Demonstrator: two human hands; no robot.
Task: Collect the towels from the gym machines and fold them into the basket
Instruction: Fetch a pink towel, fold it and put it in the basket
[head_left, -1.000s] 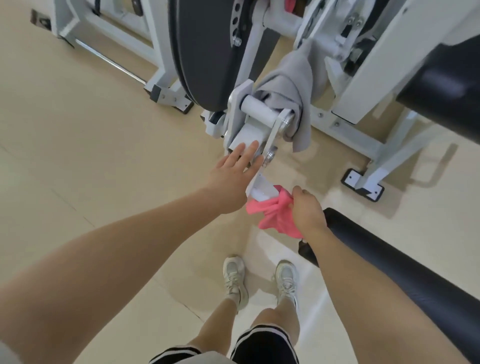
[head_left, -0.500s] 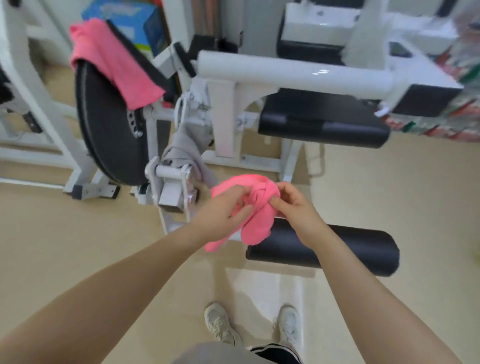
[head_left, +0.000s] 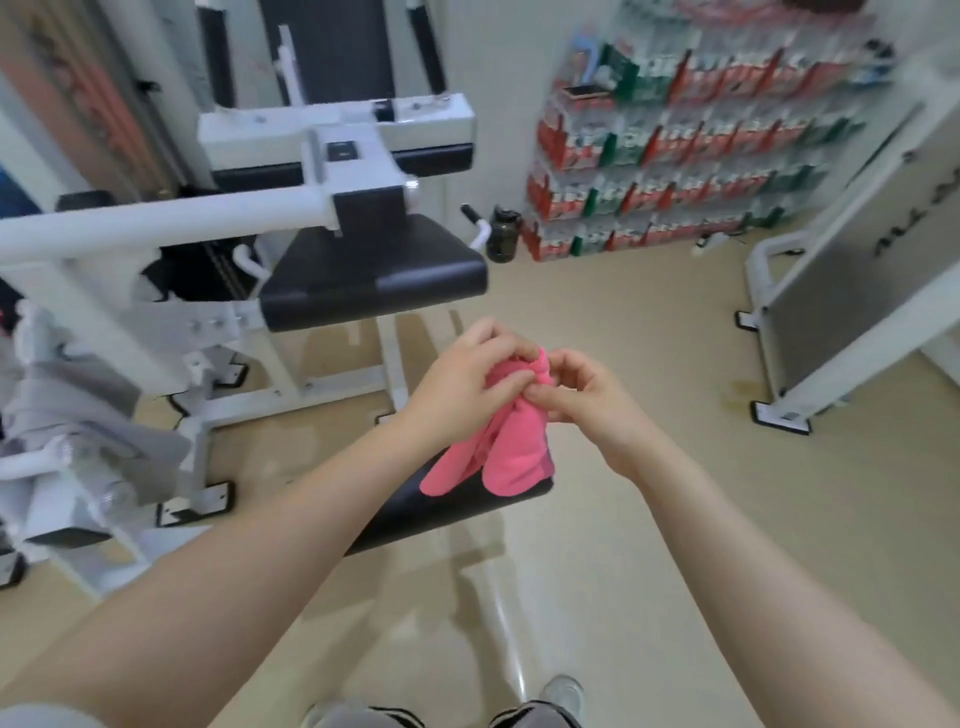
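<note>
Holding the pink towel (head_left: 506, 441) bunched in front of me over the black roller pad (head_left: 457, 506), I judge it light, soft and floppy, so it will sag wherever unsupported; the top edge or corners look like the place to take it for a fold. My left hand (head_left: 467, 371) has its grip curled round the upper bunch, and my right hand (head_left: 582, 400) pinches the cloth beside it. It is bright pink, fleecy, its ends hanging in two lobes. A grey towel (head_left: 78, 415) lies draped on the machine (head_left: 171, 218) at left.

Left hand (head_left: 470, 376) and right hand (head_left: 582, 402) meet, each grip pinched shut.
</note>
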